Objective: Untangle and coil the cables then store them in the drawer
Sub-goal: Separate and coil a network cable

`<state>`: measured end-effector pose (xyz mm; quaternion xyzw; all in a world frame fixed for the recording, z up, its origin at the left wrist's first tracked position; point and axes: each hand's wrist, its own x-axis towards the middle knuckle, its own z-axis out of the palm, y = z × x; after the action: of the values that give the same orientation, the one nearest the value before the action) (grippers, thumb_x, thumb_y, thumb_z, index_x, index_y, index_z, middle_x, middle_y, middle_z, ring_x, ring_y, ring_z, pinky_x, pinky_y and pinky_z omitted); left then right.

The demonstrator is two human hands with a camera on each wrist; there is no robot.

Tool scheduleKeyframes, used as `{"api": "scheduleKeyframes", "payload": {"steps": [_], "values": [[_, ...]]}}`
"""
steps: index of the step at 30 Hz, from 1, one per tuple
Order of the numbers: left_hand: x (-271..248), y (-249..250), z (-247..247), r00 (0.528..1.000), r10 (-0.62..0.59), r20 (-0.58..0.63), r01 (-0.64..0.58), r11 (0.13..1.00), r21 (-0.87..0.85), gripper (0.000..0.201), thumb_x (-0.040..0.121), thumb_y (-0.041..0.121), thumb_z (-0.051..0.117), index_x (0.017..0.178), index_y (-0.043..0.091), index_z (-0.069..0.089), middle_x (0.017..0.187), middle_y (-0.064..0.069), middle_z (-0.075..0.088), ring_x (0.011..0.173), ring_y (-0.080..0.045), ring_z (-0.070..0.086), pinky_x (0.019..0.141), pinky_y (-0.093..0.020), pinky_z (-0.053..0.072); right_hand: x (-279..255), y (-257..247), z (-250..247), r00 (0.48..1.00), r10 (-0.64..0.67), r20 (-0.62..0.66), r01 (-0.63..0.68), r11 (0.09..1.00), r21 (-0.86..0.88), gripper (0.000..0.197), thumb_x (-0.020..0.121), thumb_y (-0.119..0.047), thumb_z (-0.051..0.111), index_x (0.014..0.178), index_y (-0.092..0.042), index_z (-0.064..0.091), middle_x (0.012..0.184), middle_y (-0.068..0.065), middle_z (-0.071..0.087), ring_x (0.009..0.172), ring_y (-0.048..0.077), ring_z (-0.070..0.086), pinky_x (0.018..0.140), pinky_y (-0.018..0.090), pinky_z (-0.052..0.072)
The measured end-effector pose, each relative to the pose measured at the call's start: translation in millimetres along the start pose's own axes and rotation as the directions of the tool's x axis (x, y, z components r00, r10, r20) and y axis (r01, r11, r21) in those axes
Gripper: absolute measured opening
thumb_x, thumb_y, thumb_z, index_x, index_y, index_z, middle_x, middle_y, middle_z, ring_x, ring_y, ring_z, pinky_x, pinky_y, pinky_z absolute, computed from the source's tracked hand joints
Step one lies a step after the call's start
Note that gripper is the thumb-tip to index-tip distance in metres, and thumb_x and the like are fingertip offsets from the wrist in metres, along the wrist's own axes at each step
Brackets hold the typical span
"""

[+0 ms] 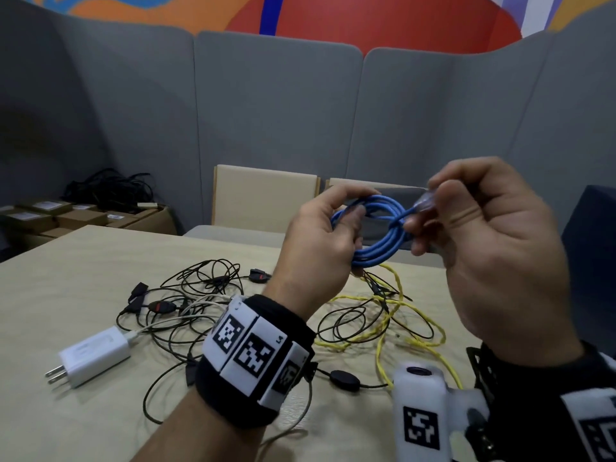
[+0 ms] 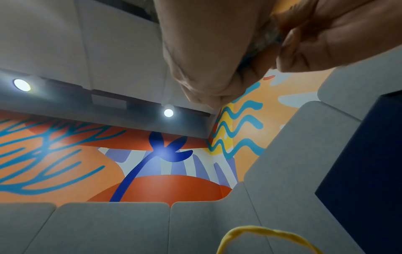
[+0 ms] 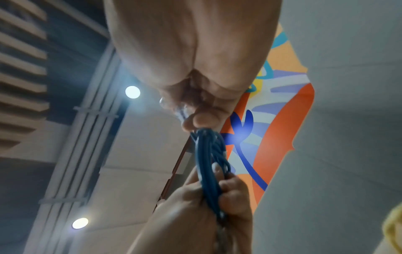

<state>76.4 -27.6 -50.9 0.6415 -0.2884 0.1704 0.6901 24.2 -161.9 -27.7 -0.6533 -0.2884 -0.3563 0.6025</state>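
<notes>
blue ethernet cable (image 1: 373, 228): held in the air above the far half of the table (image 1: 83, 411), already wound into a small multi-turn coil. judged light, springy, moderately stiff; turns likely to spring apart if released before the tail is secured. smooth jacket, so some slip between turns to be expected. best held across the whole bundle at one side, with the free end taken at the clear plug (image 1: 424, 201), not on the latch tab, judged fragile.

left hand (image 1: 320, 248): raised, palm toward the coil, thumb over the turns at 9 o'clock of the loop, fingers curled behind; bundle clamped. confirmed in the right wrist view, fingers wrapped round the blue strands (image 3: 208, 180).

right hand (image 1: 493, 248): at 3 o'clock of the coil, back toward the camera, fingers curled, tips pinching the plug end. tail runs from the plug across the coil; judged to be in the act of wrapping or tucking to lock the turns.

on the table below: yellow cable (image 1: 400, 328) lying loose at 5 o'clock of the coil, crossed with thin black cables (image 1: 200, 295); white charger (image 1: 93, 355) with white lead at 8 o'clock. all uncoiled. drawer not in view.
</notes>
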Motion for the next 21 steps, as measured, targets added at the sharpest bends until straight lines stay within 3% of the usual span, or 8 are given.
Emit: {"api": "scheduleKeyframes", "payload": {"steps": [3,5,7,9,12,15,18,21], "values": [[0,2,-1,1.000,0.022,-0.021,-0.022,1.000,0.004,0.030,0.099,0.002,0.046,0.102,0.025,0.066,0.061,0.012,0.055,0.055,-0.008,0.048,0.046,-0.021,0.044,0,3,1,0.994,0.023,-0.105,-0.012,0.994,0.109,0.010,0.094,-0.021,0.049,0.088,-0.016,0.054,0.068,-0.006,0.060,0.062,0.014,0.060,0.054,0.028,0.049],[1,4,-2,0.998,0.023,-0.056,-0.026,0.999,-0.045,0.028,0.100,0.004,0.045,0.106,0.021,0.067,0.064,0.004,0.052,0.058,-0.015,0.048,0.049,-0.027,0.044,0,4,1,0.992,-0.011,-0.129,0.027,0.992,0.125,0.011,0.093,-0.027,0.051,0.089,-0.017,0.054,0.070,-0.006,0.059,0.064,0.016,0.061,0.058,0.030,0.052],[2,3,-2,0.995,-0.035,-0.095,0.019,0.986,-0.164,0.026,0.101,0.006,0.043,0.109,0.015,0.066,0.064,0.000,0.049,0.057,-0.017,0.046,0.055,-0.032,0.040,1,10,-2,0.994,-0.002,-0.108,0.015,0.993,0.119,0.011,0.091,-0.030,0.053,0.090,-0.019,0.056,0.071,-0.005,0.059,0.066,0.017,0.060,0.061,0.031,0.053],[3,5,-1,0.986,-0.133,-0.099,0.088,0.926,-0.368,0.025,0.102,0.006,0.039,0.110,0.009,0.063,0.062,0.001,0.049,0.053,-0.010,0.048,0.060,-0.033,0.040,3,17,-10,0.995,0.057,-0.081,-0.052,0.997,0.065,0.009,0.094,-0.024,0.053,0.087,-0.022,0.059,0.069,-0.002,0.059,0.065,0.019,0.060,0.062,0.034,0.053],[4,10,3,0.974,-0.190,-0.120,0.088,0.814,-0.574,0.023,0.102,0.005,0.037,0.109,0.005,0.059,0.061,0.003,0.047,0.052,-0.007,0.042,0.058,-0.026,0.047,4,21,-21,0.968,0.212,0.136,-0.188,0.967,-0.170,0.014,0.086,-0.016,0.053,0.077,-0.023,0.063,0.066,0.010,0.061,0.062,0.024,0.063,0.062,0.043,0.056],[4,9,9,0.965,-0.192,-0.179,0.055,0.816,-0.575,0.023,0.102,0.005,0.037,0.113,0.004,0.057,0.060,0.004,0.045,0.052,-0.006,0.038,0.055,-0.021,0.045,0,16,-14,0.865,0.345,0.365,-0.220,0.913,-0.343,0.019,0.088,-0.009,0.061,0.075,-0.024,0.063,0.068,0.005,0.059,0.063,0.021,0.063,0.066,0.045,0.054],[3,7,11,0.963,-0.196,-0.186,0.058,0.824,-0.564,0.023,0.102,0.007,0.038,0.112,0.005,0.059,0.057,0.008,0.049,0.050,-0.004,0.040,0.051,-0.018,0.043,-4,12,-4,0.861,0.327,0.389,-0.167,0.905,-0.392,0.022,0.089,-0.009,0.062,0.080,-0.028,0.063,0.071,0.014,0.054,0.067,0.034,0.054,0.065,0.053,0.051],[2,9,10,0.968,-0.160,-0.193,0.041,0.861,-0.507,0.021,0.102,0.008,0.041,0.110,0.008,0.060,0.055,0.007,0.045,0.048,-0.004,0.041,0.050,-0.019,0.042,-4,10,-4,0.866,0.308,0.393,-0.206,0.937,-0.281,0.009,0.086,-0.021,0.066,0.087,-0.030,0.067,0.073,0.009,0.057,0.069,0.032,0.059,0.068,0.051,0.054]]}}
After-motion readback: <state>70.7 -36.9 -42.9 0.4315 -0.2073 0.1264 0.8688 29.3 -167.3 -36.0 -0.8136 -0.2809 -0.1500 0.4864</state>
